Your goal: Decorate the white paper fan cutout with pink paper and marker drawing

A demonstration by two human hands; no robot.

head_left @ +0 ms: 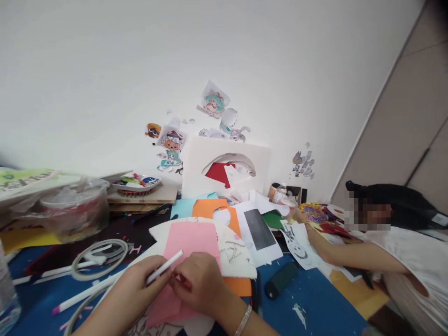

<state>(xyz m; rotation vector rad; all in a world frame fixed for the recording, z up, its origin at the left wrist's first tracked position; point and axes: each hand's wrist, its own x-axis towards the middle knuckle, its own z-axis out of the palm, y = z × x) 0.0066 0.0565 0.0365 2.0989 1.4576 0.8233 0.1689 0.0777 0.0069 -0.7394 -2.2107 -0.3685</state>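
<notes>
My left hand [152, 277] is closed around a white pen [164, 267], which points up and to the right. Close beside it, my right hand [199, 282] has its fingers curled together over pink paper [192, 238]; what its fingertips hold is hidden. The pink paper lies on a white cut-out sheet [238, 256] with pencil lines, and more pink paper shows beneath both hands. Orange paper [236, 285] sticks out under the white sheet.
Tape rings [121, 252] and a pink-tipped marker [84, 295] lie at left, near a bagged bowl [73, 210]. A dark green cylinder [282, 280] rests on the blue mat [315, 298]. At right, another person's arm [364, 255] reaches over papers. White board [196, 163] leans on the wall.
</notes>
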